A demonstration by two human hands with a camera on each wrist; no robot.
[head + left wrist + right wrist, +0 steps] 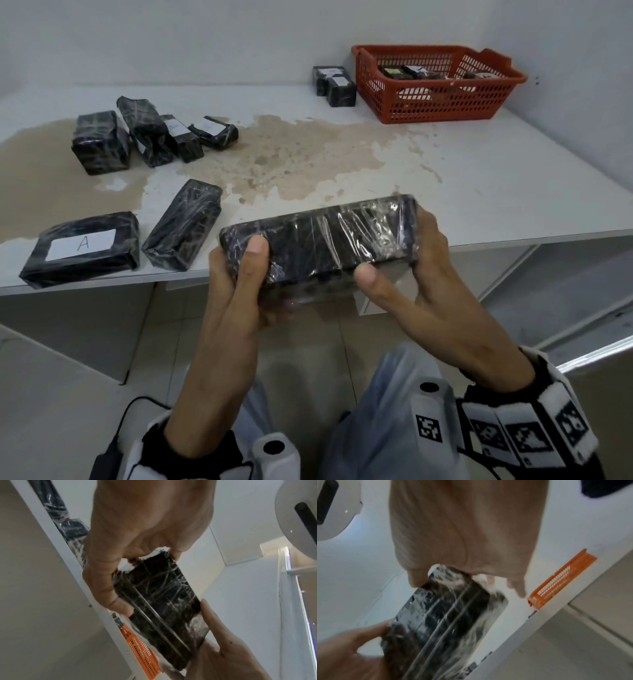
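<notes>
I hold a long black box wrapped in clear film point(322, 240) with both hands, just off the table's front edge. My left hand point(239, 274) grips its left end, thumb on top and fingers underneath. My right hand point(411, 260) grips the right end, thumb on the near side and fingers round the far end. The left wrist view shows the wrapped box point(159, 609) from below between my left hand point(109, 585) and my right hand point(216, 642). In the blurred right wrist view the wrapped box point(440, 622) runs from my right hand point(467, 574) down to my left hand point(359, 642).
A white table point(479, 192) carries a brown stain, a black package labelled A point(82, 248), another wrapped package point(183, 228) and several more at the back left point(150, 137). A red basket point(435, 82) holding packages stands at the back right, two packages point(334, 84) beside it.
</notes>
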